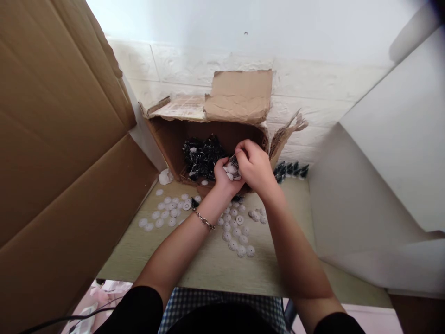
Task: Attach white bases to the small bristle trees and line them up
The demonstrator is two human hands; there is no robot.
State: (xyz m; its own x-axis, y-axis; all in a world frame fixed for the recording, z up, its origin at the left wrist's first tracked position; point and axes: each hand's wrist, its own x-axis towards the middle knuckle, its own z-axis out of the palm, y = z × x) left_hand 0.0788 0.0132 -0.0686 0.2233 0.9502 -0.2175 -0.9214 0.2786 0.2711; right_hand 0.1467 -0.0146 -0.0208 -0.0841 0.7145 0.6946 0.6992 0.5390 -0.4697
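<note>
My left hand (227,181) is cupped, palm up, around several white round bases (231,170), at the mouth of a torn cardboard box (162,144). My right hand (255,167) is closed in a pinch just above them, on the tip of a dark miniature tree (234,161); its fingers partly hide the contact. Inside the box lies a heap of dark green, frosted miniature trees (205,157), with a few white bases among them. On the table below my wrists, many loose white discs (233,234) are spread out, partly covered by my left forearm.
A row of small standing trees (292,170) is at the right of the box, by the wall. Tall cardboard (62,116) rises on the left, and a white panel (368,195) bounds the right. Crumpled white material (166,176) sits at the box's left corner on the table (208,264).
</note>
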